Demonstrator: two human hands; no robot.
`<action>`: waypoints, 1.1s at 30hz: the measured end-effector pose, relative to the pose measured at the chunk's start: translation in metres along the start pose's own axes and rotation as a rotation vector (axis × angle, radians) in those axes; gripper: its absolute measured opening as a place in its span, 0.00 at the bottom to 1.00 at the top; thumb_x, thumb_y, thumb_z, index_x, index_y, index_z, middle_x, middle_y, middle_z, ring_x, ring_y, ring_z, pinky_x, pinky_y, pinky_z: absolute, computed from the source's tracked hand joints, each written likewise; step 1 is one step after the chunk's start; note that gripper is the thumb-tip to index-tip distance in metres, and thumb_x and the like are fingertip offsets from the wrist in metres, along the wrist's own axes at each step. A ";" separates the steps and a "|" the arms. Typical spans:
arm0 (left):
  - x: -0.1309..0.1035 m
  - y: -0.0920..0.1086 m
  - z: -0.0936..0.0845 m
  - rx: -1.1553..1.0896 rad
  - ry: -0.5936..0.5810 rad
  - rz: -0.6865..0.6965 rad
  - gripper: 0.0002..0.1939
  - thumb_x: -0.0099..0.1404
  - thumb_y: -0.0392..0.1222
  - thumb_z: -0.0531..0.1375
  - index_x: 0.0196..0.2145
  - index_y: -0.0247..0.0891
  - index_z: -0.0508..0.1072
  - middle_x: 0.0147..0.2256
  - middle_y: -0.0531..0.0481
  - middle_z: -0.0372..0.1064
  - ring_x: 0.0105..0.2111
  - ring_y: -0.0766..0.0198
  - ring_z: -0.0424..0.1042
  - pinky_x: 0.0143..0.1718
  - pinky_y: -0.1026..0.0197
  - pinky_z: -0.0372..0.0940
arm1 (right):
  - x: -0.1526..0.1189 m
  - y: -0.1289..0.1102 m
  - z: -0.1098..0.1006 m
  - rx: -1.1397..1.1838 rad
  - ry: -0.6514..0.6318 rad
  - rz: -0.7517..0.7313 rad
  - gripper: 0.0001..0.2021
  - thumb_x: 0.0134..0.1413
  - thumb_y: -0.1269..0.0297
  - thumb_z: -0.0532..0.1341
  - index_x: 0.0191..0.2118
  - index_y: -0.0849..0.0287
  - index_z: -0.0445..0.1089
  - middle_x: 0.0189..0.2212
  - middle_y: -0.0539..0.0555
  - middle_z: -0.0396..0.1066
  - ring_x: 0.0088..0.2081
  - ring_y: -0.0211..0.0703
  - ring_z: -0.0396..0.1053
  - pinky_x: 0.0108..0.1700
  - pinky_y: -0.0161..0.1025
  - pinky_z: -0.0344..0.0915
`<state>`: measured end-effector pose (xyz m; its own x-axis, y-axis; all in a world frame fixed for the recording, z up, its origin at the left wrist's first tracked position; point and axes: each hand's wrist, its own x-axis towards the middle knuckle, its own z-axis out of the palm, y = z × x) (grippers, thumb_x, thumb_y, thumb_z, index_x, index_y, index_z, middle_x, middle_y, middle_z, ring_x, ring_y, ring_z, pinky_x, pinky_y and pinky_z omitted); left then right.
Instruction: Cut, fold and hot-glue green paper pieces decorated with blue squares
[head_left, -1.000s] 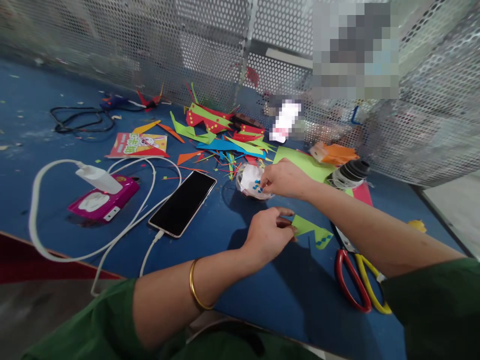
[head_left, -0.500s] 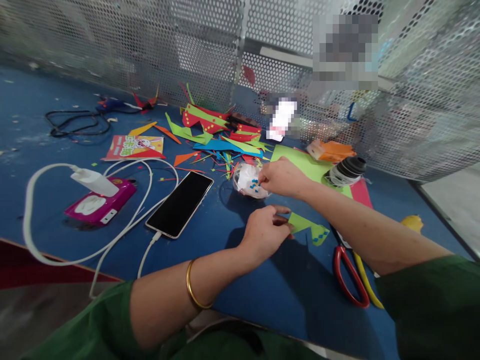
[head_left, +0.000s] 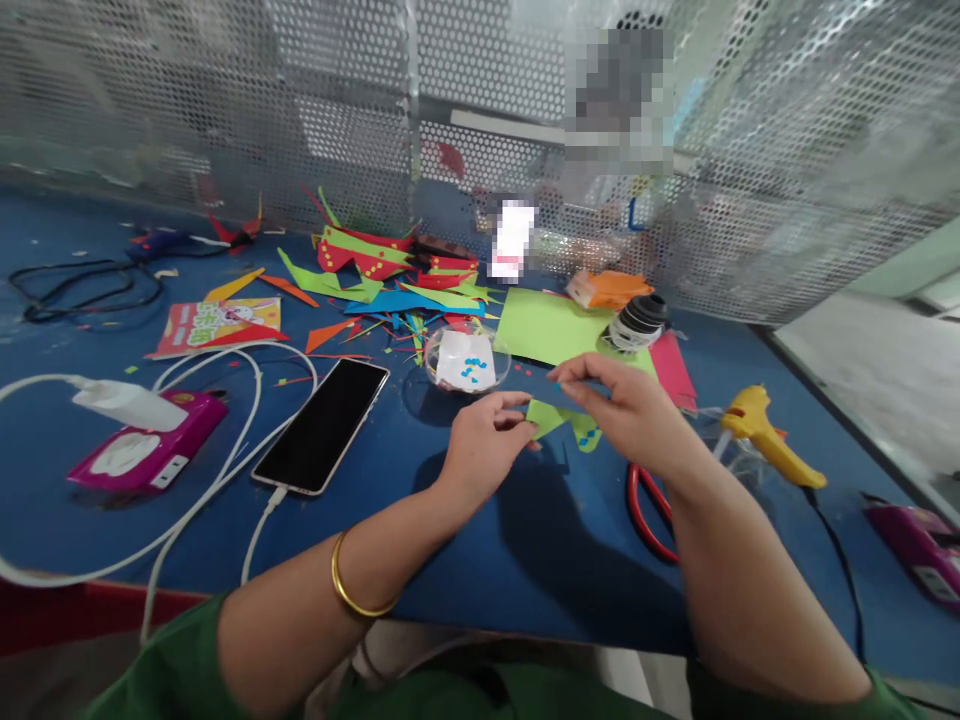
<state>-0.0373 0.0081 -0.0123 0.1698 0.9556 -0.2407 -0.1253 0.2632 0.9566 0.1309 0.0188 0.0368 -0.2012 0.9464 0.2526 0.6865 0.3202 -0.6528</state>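
Note:
My left hand [head_left: 487, 440] pinches the left end of a green paper cutout [head_left: 549, 418], which has small blue pieces stuck along its right part. Over that paper, my right hand [head_left: 622, 405] is closed in a pinch, with a tiny blue paper piece [head_left: 556, 385] at the fingertips. Just beyond the hands stands a clear round bowl [head_left: 504, 372] with a white paper and several blue bits [head_left: 474, 366] inside. The red handle of the scissors [head_left: 643, 520] shows beneath my right forearm, which hides the rest.
Left of my hands lie a phone [head_left: 324, 425] on a white cable and a purple power strip [head_left: 142, 450]. Coloured paper scraps [head_left: 416, 302] spread at the back, before a perforated metal screen [head_left: 345, 110]. A black-capped bottle [head_left: 636, 322] and yellow glue gun [head_left: 769, 435] are right.
My right hand has moved from the bowl to above the green cutout, carrying a blue bit. The view has turned right, bringing the glue gun fully into sight.

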 end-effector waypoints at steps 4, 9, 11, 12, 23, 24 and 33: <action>-0.003 0.000 0.001 0.043 -0.039 -0.009 0.16 0.56 0.30 0.65 0.44 0.32 0.76 0.28 0.53 0.77 0.24 0.68 0.76 0.29 0.67 0.68 | -0.023 0.013 0.004 0.059 -0.102 0.048 0.06 0.59 0.61 0.57 0.34 0.55 0.69 0.41 0.54 0.78 0.44 0.46 0.73 0.48 0.45 0.65; -0.001 -0.001 -0.001 0.048 -0.043 -0.007 0.17 0.55 0.33 0.66 0.44 0.33 0.75 0.28 0.53 0.77 0.24 0.69 0.76 0.28 0.68 0.65 | -0.026 0.019 0.006 0.044 -0.106 0.059 0.07 0.58 0.62 0.57 0.32 0.55 0.71 0.29 0.50 0.75 0.32 0.41 0.69 0.36 0.38 0.63; 0.000 -0.001 -0.001 0.047 -0.045 -0.014 0.16 0.55 0.35 0.67 0.43 0.34 0.73 0.27 0.54 0.76 0.24 0.69 0.76 0.27 0.69 0.64 | -0.027 0.018 0.007 0.052 -0.086 0.070 0.07 0.57 0.62 0.57 0.30 0.56 0.70 0.27 0.49 0.73 0.30 0.39 0.67 0.33 0.37 0.61; 0.001 -0.001 -0.001 0.046 -0.045 -0.019 0.16 0.55 0.36 0.67 0.42 0.34 0.72 0.26 0.55 0.76 0.24 0.68 0.76 0.26 0.69 0.63 | -0.028 0.018 0.008 0.059 -0.079 0.092 0.07 0.57 0.62 0.58 0.30 0.56 0.70 0.26 0.49 0.73 0.28 0.38 0.66 0.32 0.36 0.60; -0.005 0.003 0.001 0.036 0.003 0.039 0.12 0.54 0.45 0.70 0.29 0.36 0.74 0.24 0.53 0.75 0.27 0.62 0.78 0.27 0.66 0.64 | -0.029 0.018 0.008 0.132 0.036 0.256 0.09 0.55 0.57 0.59 0.30 0.57 0.71 0.23 0.47 0.69 0.20 0.33 0.55 0.23 0.34 0.53; -0.006 0.003 0.001 0.039 -0.020 0.027 0.11 0.54 0.45 0.70 0.30 0.35 0.77 0.25 0.51 0.76 0.28 0.62 0.78 0.28 0.65 0.64 | -0.029 0.018 0.008 0.128 0.036 0.259 0.09 0.55 0.57 0.59 0.30 0.57 0.71 0.23 0.47 0.69 0.20 0.33 0.55 0.23 0.34 0.53; -0.003 -0.003 0.000 -0.022 -0.036 -0.011 0.09 0.52 0.43 0.70 0.32 0.37 0.83 0.32 0.46 0.80 0.30 0.63 0.77 0.30 0.64 0.64 | -0.033 0.016 0.021 0.191 0.172 0.084 0.04 0.54 0.63 0.62 0.31 0.54 0.74 0.41 0.54 0.78 0.46 0.48 0.74 0.48 0.45 0.67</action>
<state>-0.0371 0.0049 -0.0145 0.2067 0.9474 -0.2443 -0.1442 0.2765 0.9501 0.1339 -0.0061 0.0031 -0.0162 0.9542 0.2987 0.5486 0.2582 -0.7952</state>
